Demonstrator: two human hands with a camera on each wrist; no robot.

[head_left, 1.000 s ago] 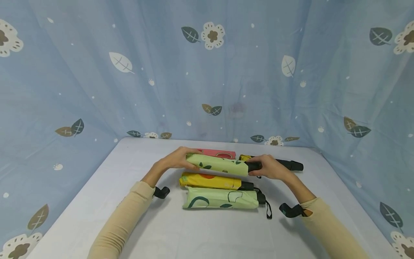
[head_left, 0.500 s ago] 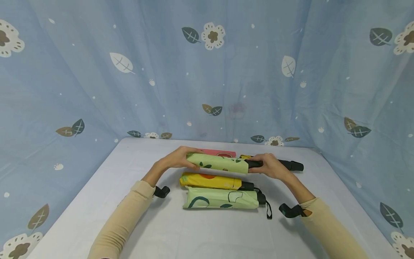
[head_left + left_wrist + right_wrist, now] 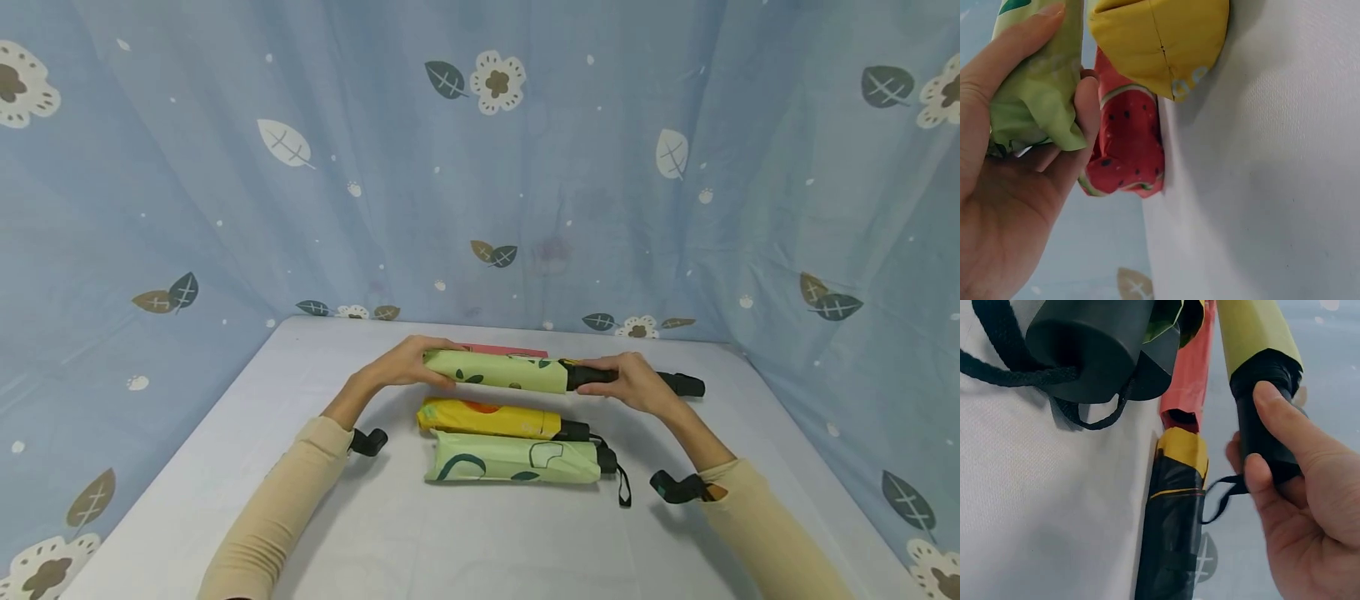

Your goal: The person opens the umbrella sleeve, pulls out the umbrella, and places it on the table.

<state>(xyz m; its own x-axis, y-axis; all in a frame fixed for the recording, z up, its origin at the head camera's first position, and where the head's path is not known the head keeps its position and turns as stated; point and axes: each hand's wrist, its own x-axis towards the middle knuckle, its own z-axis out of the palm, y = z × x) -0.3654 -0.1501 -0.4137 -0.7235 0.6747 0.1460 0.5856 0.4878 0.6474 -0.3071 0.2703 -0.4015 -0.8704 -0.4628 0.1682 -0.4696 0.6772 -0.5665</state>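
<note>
On my screen I saw smooth, creased cloth on the long light-green folded umbrella [image 3: 495, 371] and matt, plastic-looking black on its cylindrical handle [image 3: 1257, 428]. The white bench [image 3: 1279, 81] looked finely grained, the blue leaf-printed curtain [image 3: 375, 208] matt cloth.

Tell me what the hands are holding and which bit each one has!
The farther of two folded light-green umbrellas: the left hand grips its cloth-covered end, and the right hand grips its black handle.
</note>
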